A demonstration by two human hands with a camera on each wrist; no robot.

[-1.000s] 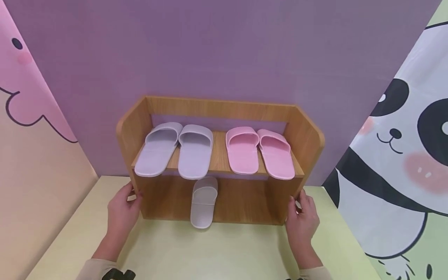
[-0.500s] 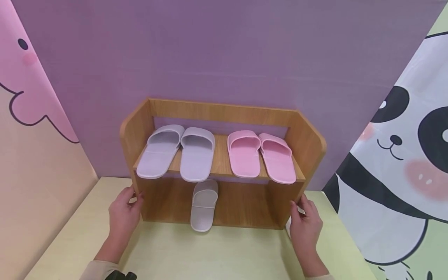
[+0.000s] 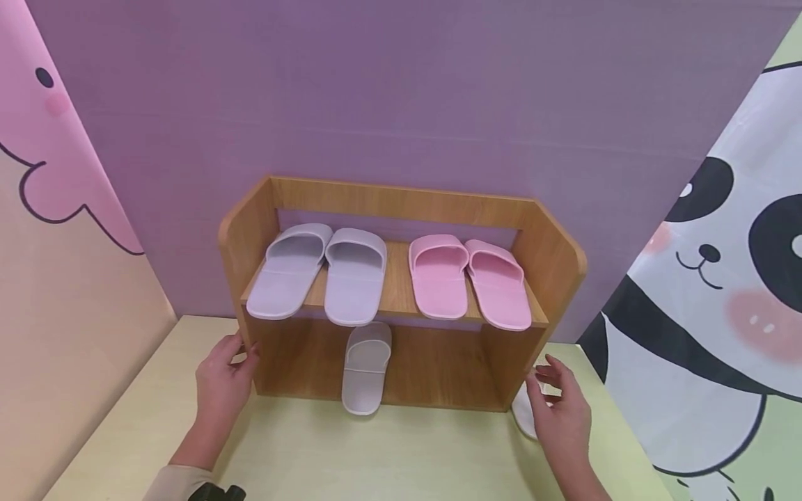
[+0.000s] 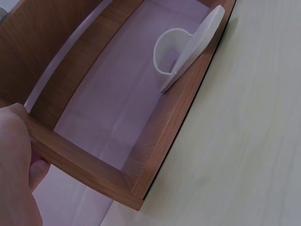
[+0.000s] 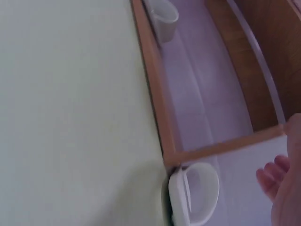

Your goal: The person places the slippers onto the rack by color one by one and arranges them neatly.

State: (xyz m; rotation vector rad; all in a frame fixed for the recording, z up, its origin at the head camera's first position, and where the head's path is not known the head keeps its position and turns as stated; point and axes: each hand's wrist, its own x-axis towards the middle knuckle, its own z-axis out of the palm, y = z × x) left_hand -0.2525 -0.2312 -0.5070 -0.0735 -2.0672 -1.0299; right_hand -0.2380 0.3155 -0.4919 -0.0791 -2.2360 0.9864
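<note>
A small wooden shoe rack [image 3: 401,197] stands against the purple wall. My left hand [image 3: 223,379] grips the front edge of its left side panel, thumb on the inner side. Past the right panel, my right hand [image 3: 562,416] has its fingers loosely bent and parted, with the thumb near the panel's edge. Close to that hand a white slipper [image 3: 523,412] lies on the table outside the rack, partly hidden by it. A greyish-white slipper [image 3: 365,372] sits on the lower level. Lavender slippers [image 3: 354,282] and pink slippers [image 3: 438,282] rest on the upper shelf.
The rack stands on a pale yellow table [image 3: 376,459]. Behind rises a purple wall [image 3: 401,90]. A panda print [image 3: 708,292] covers the right side wall, and a pink cartoon print [image 3: 63,153] is on the left wall.
My right hand has released the right side panel and shifted right and slightly down, bringing the white slipper beside the rack into view. The left hand keeps its grip.
</note>
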